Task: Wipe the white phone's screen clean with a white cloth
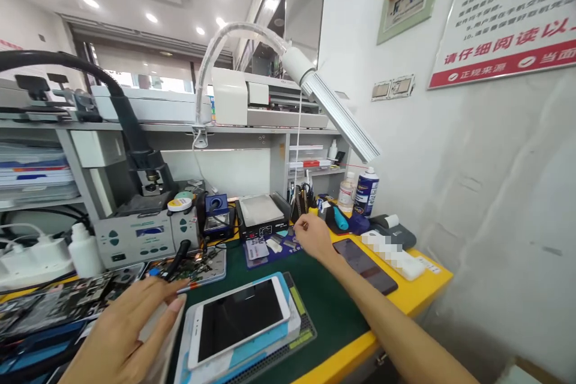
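- Head view showed the right hand (314, 237) stretched to the back of the counter (423, 288), its fingers (302, 226) pinched shut on a small, thin item near the dark tool holder (300, 199); the item was too small to identify.
- By its size, that pinched item was judged light and easily dropped; a fingertip grip suited it.
- Left hand (126, 330) hovered low at the near edge, its fingers (173, 303) loosely curled and holding nothing visible, with the tips just beside the white smartphone with a dark glass screen (238, 319).
- This smartphone lay face up, tilted, on a pale blue rectangular pad (276, 336) over the green work mat (324, 294), between the two hands and untouched by either.
- Its glass face was judged smooth, slippery and fragile; the rigid long edges offered the safer hold.
- A second dark smartphone (364, 264) lay flat just right of the right wrist, not in contact.
- Behind the left hand stood a grey soldering station (139, 237).
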`<state>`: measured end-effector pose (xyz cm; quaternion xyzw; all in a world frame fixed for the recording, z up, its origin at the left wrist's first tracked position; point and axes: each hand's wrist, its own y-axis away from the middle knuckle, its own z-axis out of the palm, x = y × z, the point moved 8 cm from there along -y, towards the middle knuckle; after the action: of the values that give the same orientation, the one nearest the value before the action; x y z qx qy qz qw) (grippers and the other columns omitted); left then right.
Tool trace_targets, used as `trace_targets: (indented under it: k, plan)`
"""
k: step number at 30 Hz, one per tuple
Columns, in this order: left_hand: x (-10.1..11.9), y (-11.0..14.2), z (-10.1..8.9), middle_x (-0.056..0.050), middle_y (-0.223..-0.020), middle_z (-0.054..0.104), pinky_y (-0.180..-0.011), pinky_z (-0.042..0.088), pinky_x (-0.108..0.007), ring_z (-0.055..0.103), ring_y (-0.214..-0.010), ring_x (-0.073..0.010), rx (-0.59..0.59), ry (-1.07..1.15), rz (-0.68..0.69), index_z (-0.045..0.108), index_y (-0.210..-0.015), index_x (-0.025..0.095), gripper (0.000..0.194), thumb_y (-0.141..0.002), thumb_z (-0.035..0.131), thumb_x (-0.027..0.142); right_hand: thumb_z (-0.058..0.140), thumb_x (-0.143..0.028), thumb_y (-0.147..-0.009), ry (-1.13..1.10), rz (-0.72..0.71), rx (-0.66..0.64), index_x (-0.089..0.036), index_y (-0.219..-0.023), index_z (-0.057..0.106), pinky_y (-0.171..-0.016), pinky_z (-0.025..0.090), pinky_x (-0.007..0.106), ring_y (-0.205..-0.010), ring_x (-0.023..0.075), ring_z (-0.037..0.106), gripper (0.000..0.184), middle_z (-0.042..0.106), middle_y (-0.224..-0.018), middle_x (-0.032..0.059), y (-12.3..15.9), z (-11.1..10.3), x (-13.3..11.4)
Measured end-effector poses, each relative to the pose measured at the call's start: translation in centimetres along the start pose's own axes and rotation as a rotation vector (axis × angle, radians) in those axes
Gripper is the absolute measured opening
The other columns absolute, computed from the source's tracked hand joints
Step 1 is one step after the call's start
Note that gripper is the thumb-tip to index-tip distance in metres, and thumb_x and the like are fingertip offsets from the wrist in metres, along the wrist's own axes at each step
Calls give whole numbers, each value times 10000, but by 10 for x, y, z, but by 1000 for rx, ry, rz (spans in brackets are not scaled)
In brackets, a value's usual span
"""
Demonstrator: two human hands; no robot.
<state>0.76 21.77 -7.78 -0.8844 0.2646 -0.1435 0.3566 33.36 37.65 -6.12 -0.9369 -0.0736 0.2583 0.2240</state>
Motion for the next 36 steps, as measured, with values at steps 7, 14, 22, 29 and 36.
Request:
trace_targets:
  k: [7, 14, 22, 29, 36]
  plan:
    - [10, -7, -2, -29, -879, 664, -834, 495, -355, 635, -873, -221, -13, 24, -10, 620, -1165, 232, 256, -945, 542, 337, 587, -363, -952, 219, 205, -83, -138, -1005, 666, -807, 524, 370, -920, 202, 646, 244, 681, -1014, 71, -79, -58, 83]
    - [22, -16, -13, -12, -832, 632, -763, 481, -297, 611, -814, -181, 26, 27, 25, 602, -1087, 198, 177, -937, 542, 269, 624, -345, -948, 353, 243, -324, -150, -1197, 618, -833, 558, 395, -1000, 222, 638, 316, 626, -1195, 90, -120, -30, 136]
    - [14, -6, -8, -18, -850, 634, -819, 476, -327, 617, -835, -200, 53, 7, 44, 597, -1142, 220, 223, -930, 569, 286, 635, -345, -941, 425, 230, -375, -153, -1222, 608, -878, 543, 413, -1063, 245, 622, 341, 606, -1234, 102, -152, -8, 140]
    - [5, 0, -4, -3, -899, 669, -931, 443, -366, 650, -899, -218, 102, -58, 37, 597, -1162, 259, 250, -932, 573, 356, 634, -342, -943, 442, 234, -390, -143, -1234, 597, -882, 543, 420, -1060, 243, 623, 354, 603, -1234, 112, -139, 3, 125]
    - [8, -2, -9, -4, -857, 631, -877, 438, -362, 624, -836, -195, 91, -28, 47, 558, -1197, 235, 263, -940, 561, 291, 619, -349, -951, 328, 328, -237, -146, -1235, 593, -886, 540, 437, -1057, 238, 620, 350, 601, -1239, 111, -143, -41, 118]
